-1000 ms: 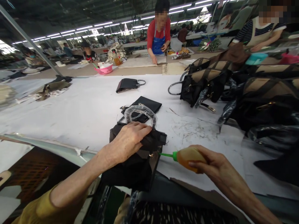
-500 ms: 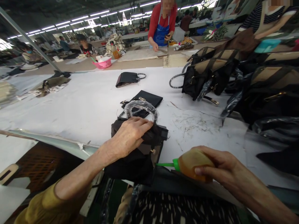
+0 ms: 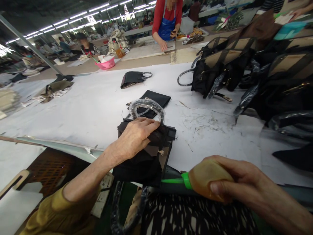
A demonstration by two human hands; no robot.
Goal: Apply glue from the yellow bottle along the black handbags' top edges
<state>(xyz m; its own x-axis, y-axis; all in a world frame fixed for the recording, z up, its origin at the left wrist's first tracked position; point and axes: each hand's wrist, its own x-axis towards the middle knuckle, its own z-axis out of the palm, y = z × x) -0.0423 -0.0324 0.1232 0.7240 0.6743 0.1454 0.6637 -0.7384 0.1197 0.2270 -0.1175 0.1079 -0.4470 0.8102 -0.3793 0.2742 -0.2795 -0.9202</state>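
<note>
A black handbag [image 3: 138, 169] lies at the near edge of the white-covered table, its plastic-wrapped handle [image 3: 149, 106] on the far side. A second wrapped handle [image 3: 114, 209] hangs below the edge. My left hand [image 3: 137, 135] is closed on the bag's upper part beside the handle base; its thumb is hidden. In my right hand [image 3: 241, 179] is a squeeze bottle [image 3: 207, 178] of amber liquid, lying nearly level. Its long green nozzle [image 3: 174, 180] points left, with the tip at the bag's lower right edge; contact is unclear.
Beyond the bag lies a flat black piece [image 3: 156, 99], with a small black bag [image 3: 133, 79] farther back. Several black-and-tan bags [image 3: 220, 71] crowd the right side. Loose threads [image 3: 202, 122] litter the table. A person in a blue apron [image 3: 167, 31] stands across it.
The bottle has moved down and slightly right, and its nozzle tip sits lower along the bag's side edge. My left hand keeps its hold. The view has shifted a little.
</note>
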